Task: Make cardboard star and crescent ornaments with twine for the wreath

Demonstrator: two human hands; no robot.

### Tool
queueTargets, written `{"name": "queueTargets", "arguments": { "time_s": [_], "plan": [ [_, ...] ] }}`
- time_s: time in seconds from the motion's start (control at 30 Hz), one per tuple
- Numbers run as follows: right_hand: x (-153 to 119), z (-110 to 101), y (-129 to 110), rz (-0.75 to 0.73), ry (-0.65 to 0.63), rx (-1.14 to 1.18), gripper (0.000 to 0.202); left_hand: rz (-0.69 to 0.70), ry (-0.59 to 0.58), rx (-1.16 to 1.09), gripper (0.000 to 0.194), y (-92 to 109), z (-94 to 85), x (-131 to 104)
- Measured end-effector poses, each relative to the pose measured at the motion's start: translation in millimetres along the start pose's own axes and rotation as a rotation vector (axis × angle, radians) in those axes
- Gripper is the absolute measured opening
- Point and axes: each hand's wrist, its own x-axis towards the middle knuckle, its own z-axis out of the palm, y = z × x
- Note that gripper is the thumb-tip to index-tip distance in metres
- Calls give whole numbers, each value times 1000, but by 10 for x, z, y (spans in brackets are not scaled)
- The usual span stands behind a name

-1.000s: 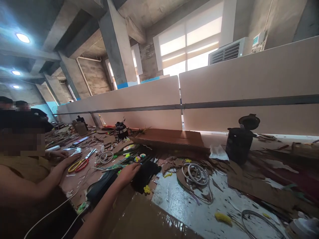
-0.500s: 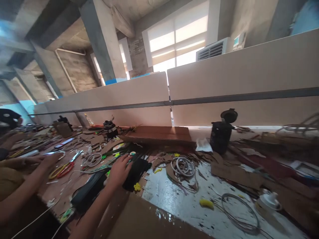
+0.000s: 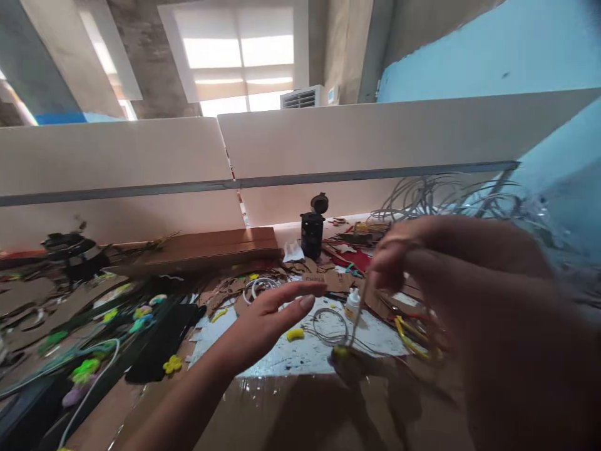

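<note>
My left hand (image 3: 260, 322) reaches over the white work surface, its thumb and fingers stretched out and apart with nothing between them. Close to the camera, my right hand (image 3: 451, 282) is blurred, its fingertips pinched on a thin tan strand (image 3: 357, 316). The strand slants down to a dark and yellow piece (image 3: 342, 354); blur hides whether the two are joined. Near the left fingertips lie a short yellow piece (image 3: 295, 335) and a coil of thin grey wire (image 3: 330, 327). A small white bottle (image 3: 352, 305) stands just beyond that coil.
A black canister (image 3: 312, 235) with a raised lid stands at the back beside a long cardboard box (image 3: 211, 250). To the left are a black phone-like slab (image 3: 162, 341) and a yellow flower (image 3: 172, 364). Yellow-handled tool (image 3: 413, 338) lies right. Grey cable coils (image 3: 432, 194) are heaped at the back right.
The view has swung right. My left hand has left the clutter by the black slab and is over the white surface. My right hand has come into view with the strand.
</note>
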Motion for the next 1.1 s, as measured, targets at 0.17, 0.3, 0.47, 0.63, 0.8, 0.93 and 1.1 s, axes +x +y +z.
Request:
{"name": "queueTargets", "arguments": {
  "time_s": [0.17, 0.3, 0.47, 0.63, 0.8, 0.93, 1.1],
  "plan": [
    [329, -20, -89, -5, -69, 28, 8, 43, -93, -137, 43, 189, 11, 170],
    [533, -64, -121, -34, -93, 7, 12, 57, -105, -134, 47, 131, -71, 191],
    [685, -26, -191, -88, -111, -27, 15, 19, -42, -156, 51, -20, -124, 196],
    [748, 82, -219, -64, -125, -53, 16, 7, 95, -110, 41, -173, -163, 185],
    [799, 130, -152, -67, -119, -105, 17, -7, 154, -99, 43, -247, -241, 107],
    [862, 177, -101, -53, -110, -144, 18, -23, 168, -73, 43, -209, -307, 24],
    [920, 307, -66, -38, -157, -177, 20, 30, 214, -42, 38, -66, -336, -20]
  ]
}}
